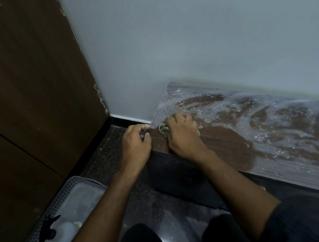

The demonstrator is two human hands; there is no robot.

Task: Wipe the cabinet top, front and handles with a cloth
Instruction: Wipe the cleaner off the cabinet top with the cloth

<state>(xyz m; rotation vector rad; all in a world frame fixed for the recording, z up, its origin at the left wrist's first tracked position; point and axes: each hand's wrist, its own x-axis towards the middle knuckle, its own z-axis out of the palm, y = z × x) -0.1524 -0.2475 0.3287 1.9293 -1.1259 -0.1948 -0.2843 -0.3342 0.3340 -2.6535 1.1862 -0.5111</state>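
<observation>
A: Head view. Status of hands?

B: Right hand (pixel 182 132) flat on the cabinet top (pixel 275 133), fingers curled down over the cloth (pixel 163 129) and pressing it to the surface. Only a crumpled bit of cloth visible, just left of the knuckles. Left hand (pixel 136 141) at the left end of the top, fingers bent, thumb and fingertips touching the corner edge; cannot tell whether pinching the edge or merely bracing against it.

A: Progress?

B: Top partly treated. Wet, foamy swirls beyond and to the right of the right fingers; a darker, cleared patch directly beneath and behind that hand. Judged: top in progress, residue still to be wiped off toward the right end. Cabinet front (pixel 180 176) below the wrists, dark, no sign of wiping discernible. Handles not visible. Judged: front and handles still outstanding.

A: Surroundings, obstructions?

B: Perforated basket (pixel 46 217) on the floor, well left of and below the left fingers, holding a spray bottle (pixel 53 230). Dark wooden panel (pixel 21 86) far left. Wall (pixel 185 38) immediately beyond the fingertips, limiting stroke depth. Knees close under the forearms, crowding access to the front.
</observation>
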